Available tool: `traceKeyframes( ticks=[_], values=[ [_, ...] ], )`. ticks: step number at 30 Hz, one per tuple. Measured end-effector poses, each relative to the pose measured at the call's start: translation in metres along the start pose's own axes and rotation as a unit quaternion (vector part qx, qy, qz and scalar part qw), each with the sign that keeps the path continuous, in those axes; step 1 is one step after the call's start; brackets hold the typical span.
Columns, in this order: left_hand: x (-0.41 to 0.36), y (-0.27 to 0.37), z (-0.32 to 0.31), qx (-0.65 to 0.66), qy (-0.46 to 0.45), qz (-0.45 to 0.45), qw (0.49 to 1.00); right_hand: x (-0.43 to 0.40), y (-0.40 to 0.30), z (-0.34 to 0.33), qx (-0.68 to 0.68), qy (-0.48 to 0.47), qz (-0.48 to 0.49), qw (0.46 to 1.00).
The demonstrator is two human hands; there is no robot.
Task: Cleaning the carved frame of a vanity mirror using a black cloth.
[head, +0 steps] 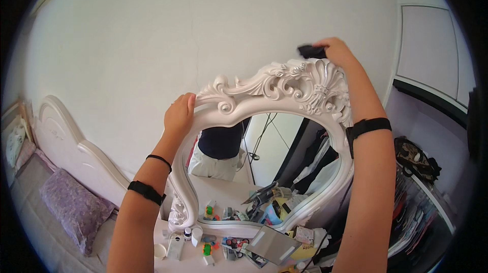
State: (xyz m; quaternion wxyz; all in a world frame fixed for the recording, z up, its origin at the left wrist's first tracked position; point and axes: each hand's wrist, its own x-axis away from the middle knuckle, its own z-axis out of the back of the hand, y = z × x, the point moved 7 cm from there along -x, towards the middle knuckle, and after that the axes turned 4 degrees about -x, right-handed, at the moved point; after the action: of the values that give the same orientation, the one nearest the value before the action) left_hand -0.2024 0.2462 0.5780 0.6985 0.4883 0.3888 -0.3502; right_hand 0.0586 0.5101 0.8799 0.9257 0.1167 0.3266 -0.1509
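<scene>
A white carved mirror frame [244, 110] stands on a white dressing table before me, its glass showing a person's torso and the cluttered tabletop. My left hand [180, 114] grips the upper left edge of the frame, its fingers passing behind it. My right hand [335, 51] is raised at the crest, beside the shell carving, holding a black cloth [312, 51] just above the frame's top. A black strap circles each forearm.
Bottles, scissors, a green toy [207, 249] and a flat grey panel [273, 244] crowd the tabletop. A bed with a purple pillow [74, 208] lies left. Hanging clothes [415, 212] and a wall cabinet [429, 53] are at right; a black cable runs beside the mirror.
</scene>
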Motion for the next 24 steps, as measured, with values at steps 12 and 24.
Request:
traceKeyframes(
  ticks=[12,24],
  values=[
    [0.0,0.001,0.002,-0.022,0.002,-0.003,1.0,0.055,-0.026,0.009,-0.045,0.108,0.05,0.992],
    [-0.001,0.0,0.001,-0.004,-0.013,0.0,1.0,0.085,-0.055,0.027,0.109,0.095,0.166,0.975]
  ],
)
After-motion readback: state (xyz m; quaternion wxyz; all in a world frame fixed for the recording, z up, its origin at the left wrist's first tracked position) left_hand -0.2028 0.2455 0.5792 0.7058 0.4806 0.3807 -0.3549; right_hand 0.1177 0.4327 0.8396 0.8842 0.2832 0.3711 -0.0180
